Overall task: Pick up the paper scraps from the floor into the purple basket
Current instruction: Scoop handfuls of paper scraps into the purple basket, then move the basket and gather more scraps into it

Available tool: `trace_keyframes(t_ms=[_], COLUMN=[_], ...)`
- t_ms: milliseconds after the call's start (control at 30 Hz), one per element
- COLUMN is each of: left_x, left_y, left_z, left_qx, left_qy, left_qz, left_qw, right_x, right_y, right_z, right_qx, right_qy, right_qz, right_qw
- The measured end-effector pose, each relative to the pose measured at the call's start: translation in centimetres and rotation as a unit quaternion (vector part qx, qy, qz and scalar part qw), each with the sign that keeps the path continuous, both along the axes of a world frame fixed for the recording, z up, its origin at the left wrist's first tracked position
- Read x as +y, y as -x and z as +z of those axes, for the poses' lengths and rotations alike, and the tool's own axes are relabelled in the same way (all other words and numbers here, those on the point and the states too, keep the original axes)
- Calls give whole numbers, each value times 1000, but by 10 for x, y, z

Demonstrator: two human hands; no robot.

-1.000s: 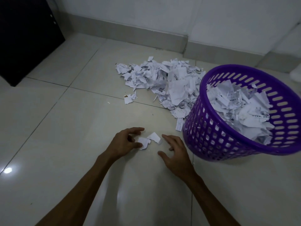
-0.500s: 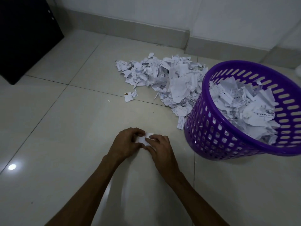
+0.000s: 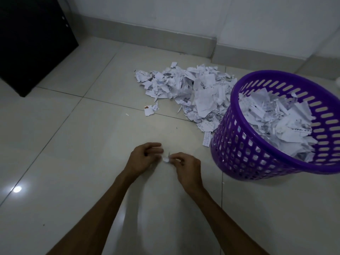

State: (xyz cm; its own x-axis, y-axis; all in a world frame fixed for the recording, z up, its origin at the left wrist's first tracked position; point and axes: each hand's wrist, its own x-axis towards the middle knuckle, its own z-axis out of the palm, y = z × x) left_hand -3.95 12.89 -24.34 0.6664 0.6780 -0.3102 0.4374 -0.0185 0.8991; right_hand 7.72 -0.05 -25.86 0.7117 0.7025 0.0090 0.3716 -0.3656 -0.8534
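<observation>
Beside the purple basket (image 3: pixel 239 144), both hands' fingers now pinch the gathered paper scraps (image 3: pixel 166 160), lifted slightly.

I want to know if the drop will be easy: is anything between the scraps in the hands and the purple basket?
Nothing visible blocks the way. The small scraps sit pinched between the left hand and right hand, and only bare floor lies between them and the basket to their right. Its open top is already well filled with paper.

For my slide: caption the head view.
Both hands pinch small paper scraps beside the half-filled purple basket, floor pile remaining.
</observation>
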Motion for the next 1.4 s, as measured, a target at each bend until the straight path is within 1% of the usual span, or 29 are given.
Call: trace_keyframes(t_ms=[33, 67, 133, 167, 233, 367, 467, 567, 633, 700, 767, 833, 900, 967, 1067, 1133, 1200, 1233, 1267, 1333, 1400], left_x=[0, 0, -2, -2, -2, -7, -16, -27, -40, -53, -66, -81, -92, -102, -109, -111, -111, -111, -111, -113, -116], left_y=[0, 0, -1, -3, -10, -38, -61, -85, -100, -113, -121, -128, -134, -139, -143, -144, -146, -145, -145, -144, -143], left_z=[2, 5, 15, 22, 40, 87, 122, 146, 157, 164, 164, 165, 163, 163, 160, 160, 161, 161, 162, 164, 165], left_qx=[-16, -29, -48, -57, -80, -148, -186, -205, -212, -209, -195, -173, -150, -134, -140, -159, -178, -185, -193, -207, -219], left_qy=[31, 61, 93, 95, 91, 100, 103, 114, 123, 128, 132, 140, 154, 171, 177, 168, 162, 159, 153, 139, 131], left_qz=[35, 65, 99, 105, 112, 148, 127, 96, 79, 63, 46, 34, 30, 23, 26, 33, 43, 44, 42, 34, 37], left_qw=[999, 996, 990, 988, 986, 973, 969, 967, 966, 967, 971, 974, 976, 976, 974, 972, 970, 969, 968, 968, 966], right_x=[1, 4, 7, 9, 15, 23, 16, 1, -17, -36, -52, -68, -79, -93, -112, -126, -139, -145, -149, -153, -153], right_y=[-2, -5, -10, -13, -20, -31, -39, -54, -71, -90, -106, -120, -129, -137, -150, -164, -178, -182, -184, -185, -184], right_z=[8, 14, 34, 47, 80, 152, 202, 234, 246, 250, 247, 242, 235, 235, 234, 229, 221, 217, 214, 211, 212], right_qx=[99, 182, 311, 347, 362, 331, 290, 203, 128, 47, -27, -53, -67, -126, -209, -216, -184, -151, -111, -41, -24], right_qy=[4, 7, -8, -30, -71, -144, -173, -183, -190, -169, -109, -38, 2, 2, 4, 48, 120, 140, 136, 89, 68], right_qz=[-57, -98, -126, -126, -120, -71, -41, -37, -70, -114, -138, -138, -143, -184, -266, -294, -309, -308, -306, -310, -320], right_qw=[993, 978, 942, 929, 922, 930, 940, 961, 971, 978, 984, 988, 987, 975, 941, 930, 925, 929, 936, 946, 945])
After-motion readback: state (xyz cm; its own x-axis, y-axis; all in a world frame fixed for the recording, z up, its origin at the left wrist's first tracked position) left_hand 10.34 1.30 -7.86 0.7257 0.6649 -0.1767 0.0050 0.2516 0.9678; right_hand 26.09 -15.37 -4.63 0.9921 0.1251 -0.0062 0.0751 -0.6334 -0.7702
